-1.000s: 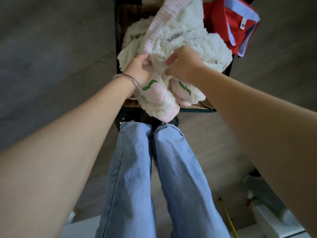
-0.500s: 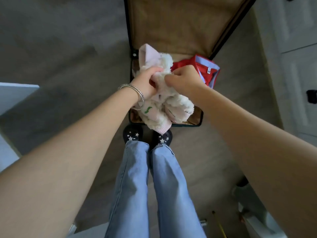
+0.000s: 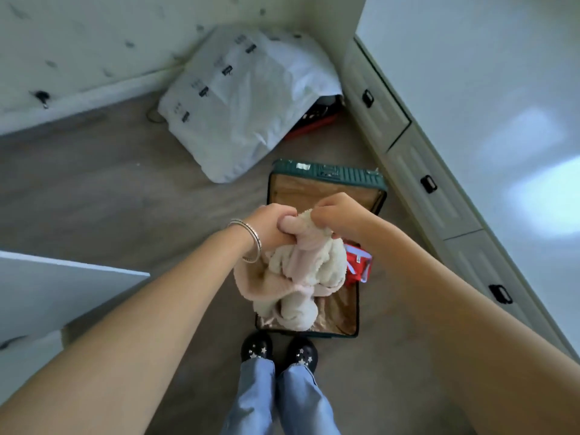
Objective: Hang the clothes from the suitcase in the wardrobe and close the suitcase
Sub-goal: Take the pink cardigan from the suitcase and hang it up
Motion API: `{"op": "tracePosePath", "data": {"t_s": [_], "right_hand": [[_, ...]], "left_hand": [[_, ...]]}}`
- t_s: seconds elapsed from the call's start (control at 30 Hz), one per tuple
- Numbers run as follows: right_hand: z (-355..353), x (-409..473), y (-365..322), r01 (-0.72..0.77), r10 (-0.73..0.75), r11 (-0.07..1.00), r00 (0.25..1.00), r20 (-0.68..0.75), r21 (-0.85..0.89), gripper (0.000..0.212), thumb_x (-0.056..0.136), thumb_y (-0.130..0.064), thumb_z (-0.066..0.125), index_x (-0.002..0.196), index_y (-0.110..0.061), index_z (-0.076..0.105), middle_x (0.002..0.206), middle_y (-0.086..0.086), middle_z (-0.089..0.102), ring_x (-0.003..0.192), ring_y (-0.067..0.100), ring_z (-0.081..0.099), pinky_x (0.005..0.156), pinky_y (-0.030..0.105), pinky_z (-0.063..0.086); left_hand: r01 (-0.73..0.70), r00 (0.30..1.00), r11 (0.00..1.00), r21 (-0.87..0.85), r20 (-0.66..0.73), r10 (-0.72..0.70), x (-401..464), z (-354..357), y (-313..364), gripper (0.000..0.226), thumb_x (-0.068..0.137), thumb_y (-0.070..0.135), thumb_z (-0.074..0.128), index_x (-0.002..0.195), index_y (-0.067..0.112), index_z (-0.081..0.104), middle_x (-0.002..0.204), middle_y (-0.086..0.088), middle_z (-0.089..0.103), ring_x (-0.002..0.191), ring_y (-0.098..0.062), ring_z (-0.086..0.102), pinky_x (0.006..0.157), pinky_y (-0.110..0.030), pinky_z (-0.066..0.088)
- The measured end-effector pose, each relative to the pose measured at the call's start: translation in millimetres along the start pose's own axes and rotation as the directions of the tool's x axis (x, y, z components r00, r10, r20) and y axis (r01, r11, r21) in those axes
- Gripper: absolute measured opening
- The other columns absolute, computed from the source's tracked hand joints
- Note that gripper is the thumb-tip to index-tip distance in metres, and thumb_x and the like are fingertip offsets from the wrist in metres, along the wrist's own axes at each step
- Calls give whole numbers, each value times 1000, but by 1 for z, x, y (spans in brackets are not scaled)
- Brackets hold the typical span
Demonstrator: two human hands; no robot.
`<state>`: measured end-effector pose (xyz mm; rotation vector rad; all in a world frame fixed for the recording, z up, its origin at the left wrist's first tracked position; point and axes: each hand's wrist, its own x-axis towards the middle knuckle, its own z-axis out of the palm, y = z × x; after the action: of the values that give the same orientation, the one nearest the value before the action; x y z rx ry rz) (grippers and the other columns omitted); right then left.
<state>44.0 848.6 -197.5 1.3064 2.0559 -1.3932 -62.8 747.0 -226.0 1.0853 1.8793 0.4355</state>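
A fluffy cream and pink garment (image 3: 301, 271) hangs bunched above the open green suitcase (image 3: 326, 174) on the floor. My left hand (image 3: 266, 224), with bracelets on the wrist, grips its top edge. Close beside it, my right hand (image 3: 339, 215) pinches the same edge. A red garment with light blue trim (image 3: 356, 266) lies in the suitcase at the right, partly hidden behind the fluffy one. The suitcase's brown lining shows in both halves.
A large white plastic-wrapped bundle (image 3: 244, 98) lies on the floor beyond the suitcase, with something red under its right end. White wardrobe drawers with black handles (image 3: 428, 183) run along the right. A white panel (image 3: 62, 287) juts in at the left. My feet stand at the suitcase's near edge.
I have straightened up, so the view has pulled back from the suitcase. Both hands have lifted the fluffy garment out and up; the red garment stays inside.
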Motion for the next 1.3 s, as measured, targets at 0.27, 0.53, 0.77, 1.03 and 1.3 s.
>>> {"op": "tracePosePath", "data": {"t_s": [0.27,0.53,0.77,1.03,1.3], "right_hand": [[-58,-77,-106,176,-183,958,983,-13,-226,25,61,-32,65,74,-12,58,79,2,52,71,19,50,63,30,39],[-94,-149,-215,482,-562,793,815,-142,-373,22,78,-18,59,66,-9,43,67,5,33,61,17,29,52,29,21],[-110,-207,-294,715,-761,645,634,-137,-270,16,77,-15,61,64,-9,55,58,2,36,57,14,34,54,27,28],[-114,-268,-340,858,-893,438,450,-17,-268,19,76,-12,62,60,-10,51,54,-2,34,52,11,32,49,23,25],[-49,-293,-354,924,-928,257,318,196,-282,25,79,-17,61,60,-13,44,55,-2,32,53,13,32,50,28,24]], "left_hand": [[-171,966,985,17,-194,172,-48,-112,73,32,77,6,59,64,27,39,61,5,41,60,-14,36,50,-21,28],[-221,861,973,-69,-482,161,-120,-202,98,22,67,26,69,83,25,56,79,0,61,77,-19,52,68,-29,42],[345,841,915,210,-502,-202,-183,-220,72,46,73,29,66,114,10,55,110,-4,65,102,-25,62,73,-26,45],[543,531,801,-253,-636,-560,-281,-215,60,27,82,12,52,107,4,61,99,-14,66,91,-31,67,61,-31,48],[92,108,741,-665,-733,-671,-414,-206,70,15,75,1,58,89,3,63,93,-20,67,78,-29,63,65,-38,54]]}}
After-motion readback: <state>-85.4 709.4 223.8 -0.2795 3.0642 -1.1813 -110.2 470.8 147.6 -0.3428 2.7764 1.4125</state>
